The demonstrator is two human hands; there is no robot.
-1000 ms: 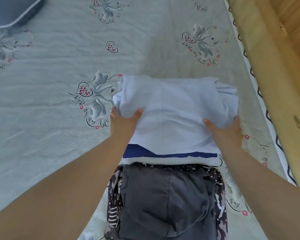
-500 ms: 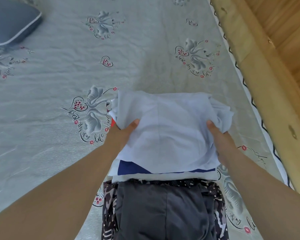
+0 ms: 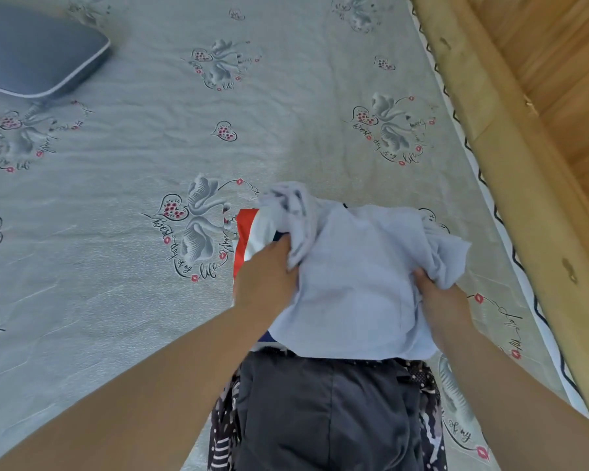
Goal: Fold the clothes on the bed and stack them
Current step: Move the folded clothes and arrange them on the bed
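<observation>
A pale blue folded garment [image 3: 357, 277] lies in front of me on the bed. My left hand [image 3: 266, 277] grips its bunched left edge and my right hand [image 3: 436, 294] grips its crumpled right edge. Under it a red, white and navy garment [image 3: 244, 239] shows at the left. Nearer to me lies a stack with a dark grey folded garment [image 3: 323, 413] on top of a black-and-white patterned one [image 3: 223, 433].
The bed sheet [image 3: 150, 266] is grey-green with swan and heart prints. A grey pillow [image 3: 31, 59] sits at the far left. A wooden bed frame [image 3: 510, 171] runs along the right side.
Both hands have drawn the pale blue garment toward me, bunching its far corners. The red and white garment underneath has come into view at the left.
</observation>
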